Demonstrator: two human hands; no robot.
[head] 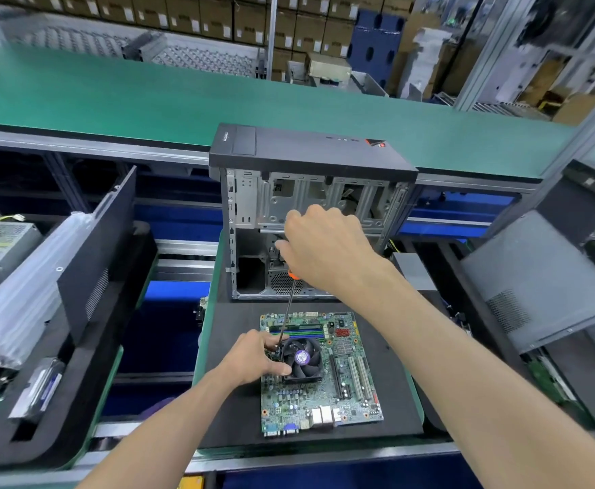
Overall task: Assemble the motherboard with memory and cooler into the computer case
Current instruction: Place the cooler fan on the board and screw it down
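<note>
Step in hand: we judge that we are fastening the cooler (302, 360) to the motherboard (319, 374), with the board not yet in the computer case (310, 213).

Right hand: our right hand (324, 245) sits at frame centre, fingers curled round the handle of the screwdriver (287, 312); only the orange collar and the thin dark shaft show below the fist.

Left hand: our left hand (257, 358) is at lower centre, fingers bent against the left rim of the cooler, thumb on its near-left edge, pinching the fan frame close to where the shaft comes down.

Tool axis: the shaft runs steeply down the picture, leaning slightly left, from the fist to the cooler's upper-left corner. The tip is hidden among our fingers, so we cannot tell whether it is seated in a screw.

Motherboard: it lies flat on the dark mat (225, 382) in the lower centre, its port edge towards the bottom of the frame, memory sticks (297, 331) just above the cooler.

Case: it lies open above the board in the frame, just beyond its upper edge, bezel towards the green conveyor (112, 97).

Key relation: the screw point lies below the right fist in the picture, along the shaft's own line, and the left hand is the nearer one to it. In our judgement, turning depends on keeping that line straight while the left hand steadies.
</note>
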